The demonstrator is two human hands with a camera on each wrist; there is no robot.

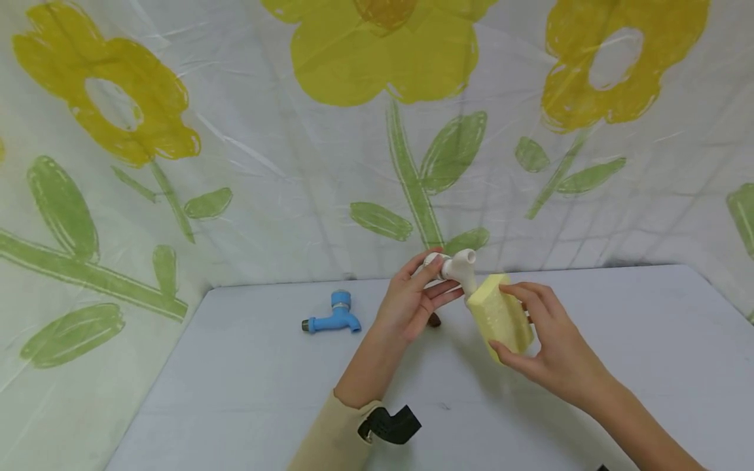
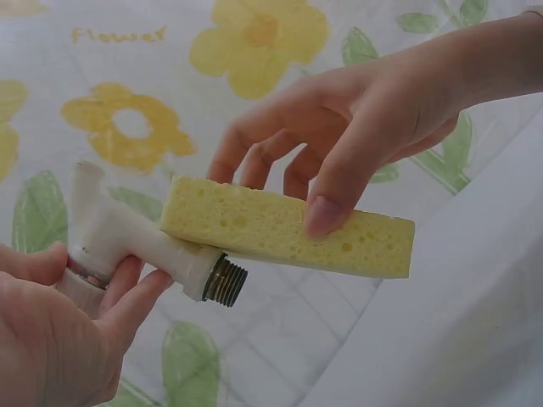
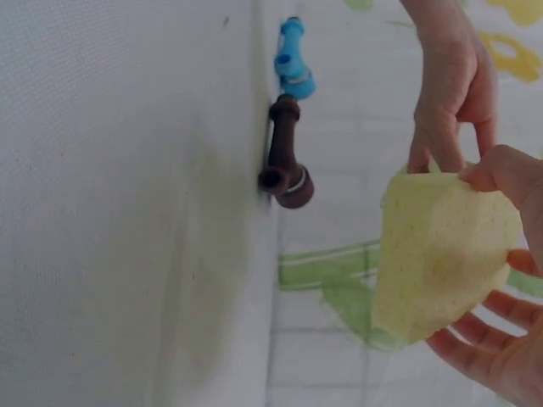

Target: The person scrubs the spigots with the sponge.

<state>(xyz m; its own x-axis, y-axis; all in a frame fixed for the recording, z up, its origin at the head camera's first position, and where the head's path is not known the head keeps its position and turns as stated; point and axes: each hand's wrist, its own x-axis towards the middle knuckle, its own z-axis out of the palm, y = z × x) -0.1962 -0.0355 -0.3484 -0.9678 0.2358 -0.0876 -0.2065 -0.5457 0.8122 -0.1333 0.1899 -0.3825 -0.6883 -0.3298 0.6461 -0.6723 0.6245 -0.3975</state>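
My left hand (image 1: 406, 304) grips a white plastic tap (image 2: 140, 237) by its handle end, holding it up over the table. The tap's dark threaded end (image 2: 226, 281) points toward my right hand (image 1: 559, 347). That hand pinches a yellow sponge (image 1: 501, 317) between thumb and fingers. In the left wrist view the sponge lies along the top of the tap's body, close to the threads. From the right wrist view the sponge (image 3: 445, 254) hides the white tap.
A blue tap (image 1: 336, 317) lies on the white table (image 1: 247, 399), left of my hands. Behind my left hand is a dark brown tap (image 3: 287, 157), mostly hidden in the head view. A flower-printed sheet (image 1: 265, 196) hangs along the table's back edge.
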